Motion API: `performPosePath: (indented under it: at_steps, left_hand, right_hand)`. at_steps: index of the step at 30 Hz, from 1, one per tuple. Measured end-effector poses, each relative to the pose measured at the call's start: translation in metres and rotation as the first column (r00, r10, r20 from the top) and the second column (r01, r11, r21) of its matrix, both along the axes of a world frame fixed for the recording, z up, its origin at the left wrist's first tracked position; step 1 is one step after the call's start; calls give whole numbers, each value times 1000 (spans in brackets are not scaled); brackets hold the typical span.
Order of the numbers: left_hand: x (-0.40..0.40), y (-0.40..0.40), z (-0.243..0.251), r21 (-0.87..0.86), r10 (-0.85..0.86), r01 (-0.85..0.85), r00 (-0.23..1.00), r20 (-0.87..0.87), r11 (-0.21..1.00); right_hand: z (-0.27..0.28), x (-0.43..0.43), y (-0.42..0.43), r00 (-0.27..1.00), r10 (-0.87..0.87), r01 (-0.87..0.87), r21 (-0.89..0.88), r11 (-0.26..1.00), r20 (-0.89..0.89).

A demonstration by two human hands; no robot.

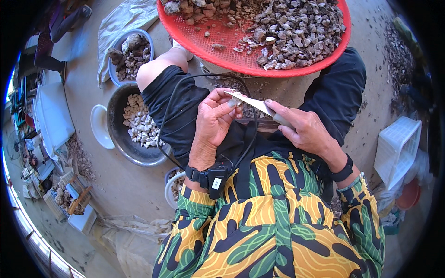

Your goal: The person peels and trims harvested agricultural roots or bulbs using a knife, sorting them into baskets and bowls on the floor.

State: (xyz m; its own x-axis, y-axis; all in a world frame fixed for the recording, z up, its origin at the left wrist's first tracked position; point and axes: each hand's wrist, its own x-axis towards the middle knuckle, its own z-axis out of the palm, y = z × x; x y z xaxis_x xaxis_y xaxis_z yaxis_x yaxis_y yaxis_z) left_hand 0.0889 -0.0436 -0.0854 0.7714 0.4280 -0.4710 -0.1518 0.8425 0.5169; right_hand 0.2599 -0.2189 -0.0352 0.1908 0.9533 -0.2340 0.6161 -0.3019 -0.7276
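My left hand (215, 116) pinches a small pale chunk (237, 100) between thumb and fingers, above my lap. In my right hand (307, 130) is a knife (256, 104) with a pale handle, its blade pointing left and lying against the chunk. The fingers partly cover the chunk, so its full shape is hidden. Just beyond both hands, a round red plastic sieve tray (205, 43) bears many rough grey-brown lumps (299, 34). Left of my knee, a dark round bowl (116, 139) contains cream-white pieces (142, 130).
A blue-rimmed basin (150, 45) of dark lumps stands beyond the bowl, near a white woven sack (118, 31). A white dish (100, 127) touches the bowl's left side. At right is a white plastic crate (396, 149). A black cable (170, 104) loops around my left hand. Another person's legs (52, 52) show upper left.
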Motion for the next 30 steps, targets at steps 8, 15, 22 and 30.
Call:
performPosePath:
  at_steps: [8, 15, 22, 30]
  left_hand:
    - [-2, 1, 2, -8, -91, 90, 996, -25, 996]
    - [-1, 1, 1, -21, -140, 139, 988, -57, 990]
    - [-4, 5, -1, -75, -92, 93, 996, 16, 993]
    - [3, 3, 15, -70, -380, 373, 914, -145, 925]
  right_hand:
    - [1, -4, 9, 999, 33, -33, 21, 999, -8]
    - [0, -3, 14, 999, 9, -10, 28, 1000, 42]
    - [3, 4, 3, 994, 103, -104, -17, 994, -40]
    - [5, -2, 15, 991, 101, -93, -92, 991, 82]
